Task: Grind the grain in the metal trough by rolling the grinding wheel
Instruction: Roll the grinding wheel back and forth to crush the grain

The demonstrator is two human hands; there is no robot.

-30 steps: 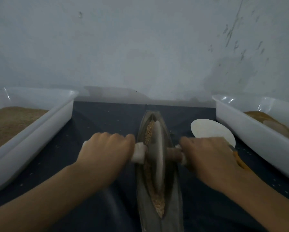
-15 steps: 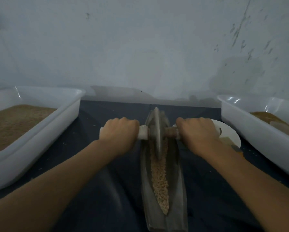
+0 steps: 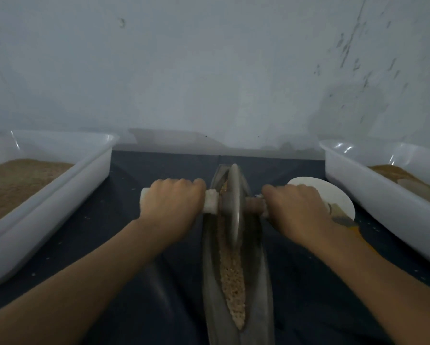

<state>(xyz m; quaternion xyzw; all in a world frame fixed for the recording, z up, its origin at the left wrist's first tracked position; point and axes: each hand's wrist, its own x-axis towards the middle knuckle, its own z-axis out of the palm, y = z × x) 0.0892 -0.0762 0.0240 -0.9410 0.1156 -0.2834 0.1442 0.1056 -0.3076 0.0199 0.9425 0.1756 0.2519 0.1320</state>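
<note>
- The metal trough (image 3: 263,277) lies lengthwise in the lower centre of the frame, a narrow boat-shaped channel on a dark cloth (image 3: 139,290), running from the bottom edge up toward the wall.
- Grain (image 3: 232,282) fills the groove of the trough as a pale, coarse strip; most of it shows below the wheel, and a little shows just above the axle on the wheel's left side.
- The grinding wheel (image 3: 231,202) stands upright on its edge in the upper part of the trough, its rim down in the groove.
- The handle (image 3: 253,205) runs crosswise through the wheel, wrapped in white near each hand.
- The left hand (image 3: 171,205), centre left, has its fingers curled tight round the left end of the handle, knuckles up.
- The right hand (image 3: 296,210), centre right, likewise grips the right end, fingers wrapped over the top.
- A white disc (image 3: 331,195) lies on the cloth behind the right hand, partly hidden by it.
- A white tub (image 3: 67,195) at the left edge holds a brown granular mass.
- Another white tub (image 3: 373,195) at the right edge holds darker brown material.
- A pale, scuffed wall (image 3: 209,70) fills the upper half.
</note>
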